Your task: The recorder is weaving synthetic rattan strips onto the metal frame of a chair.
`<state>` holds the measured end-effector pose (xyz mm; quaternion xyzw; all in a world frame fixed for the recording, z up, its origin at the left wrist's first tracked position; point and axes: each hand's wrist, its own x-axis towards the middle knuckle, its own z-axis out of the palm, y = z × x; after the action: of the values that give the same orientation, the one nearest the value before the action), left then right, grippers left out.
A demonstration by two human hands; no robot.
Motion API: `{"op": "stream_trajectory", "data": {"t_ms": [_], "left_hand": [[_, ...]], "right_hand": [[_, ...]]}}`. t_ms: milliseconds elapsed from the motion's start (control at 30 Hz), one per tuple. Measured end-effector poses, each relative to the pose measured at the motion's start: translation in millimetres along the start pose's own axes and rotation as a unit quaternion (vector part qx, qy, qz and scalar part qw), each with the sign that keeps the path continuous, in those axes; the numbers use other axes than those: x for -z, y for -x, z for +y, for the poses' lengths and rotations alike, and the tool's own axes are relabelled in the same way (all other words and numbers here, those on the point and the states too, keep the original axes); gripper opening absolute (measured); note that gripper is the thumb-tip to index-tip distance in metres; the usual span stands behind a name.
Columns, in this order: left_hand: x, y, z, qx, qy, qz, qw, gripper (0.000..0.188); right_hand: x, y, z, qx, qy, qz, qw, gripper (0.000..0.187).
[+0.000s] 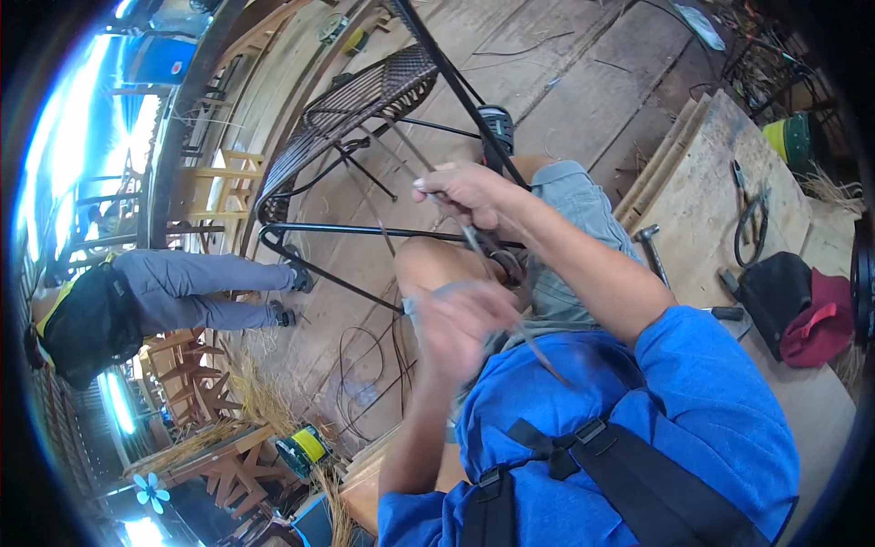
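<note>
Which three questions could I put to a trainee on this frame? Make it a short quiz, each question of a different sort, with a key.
1. Multiple choice: What does the right hand hold?
a) a cup
b) a thin strip
c) a paintbrush

2. Short answer: Can you tell whether the left hand grips anything, and why?

3. True or false: In the picture, the hammer lies to the left of both hands.

Key:
1. b
2. No; it is too blurred to tell.
3. False; it lies to their right.
</note>
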<state>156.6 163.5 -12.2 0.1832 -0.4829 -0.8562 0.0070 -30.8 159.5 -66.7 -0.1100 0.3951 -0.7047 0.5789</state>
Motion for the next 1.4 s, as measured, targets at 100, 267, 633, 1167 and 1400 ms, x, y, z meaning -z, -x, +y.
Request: {"op": "stream_trajectory", "data": {"t_ms": [100,267,633,1167,1400], "left_hand": [[88,-49,39,-0.080,-0.077,0.287,0.951,0.053],[90,-125,92,-0.040,-0.086,0.224,0.970,0.025],[77,-37,45,-0.097,-0.390,0.257,0.879,0.025],[174,428,-165,0.430,-0.433,0.421,0.671,0.033],[121,134,25,-0.018,-0.628,0.416,0.658,0.042]], "right_hand": [[3,2,2,0.009,0.048,0.009,0.999,0.016],[-21,0,2,-0.022,0.067,0.010,0.997,0.017],[-41,2,10,-0.042,-0.010,0.022,0.999,0.033],[-42,-28,33,-0.091,-0.174,-0.196,0.961,0.020],[-35,-18,30,-0.071,-0.113,-0.128,0.983,0.020]]}}
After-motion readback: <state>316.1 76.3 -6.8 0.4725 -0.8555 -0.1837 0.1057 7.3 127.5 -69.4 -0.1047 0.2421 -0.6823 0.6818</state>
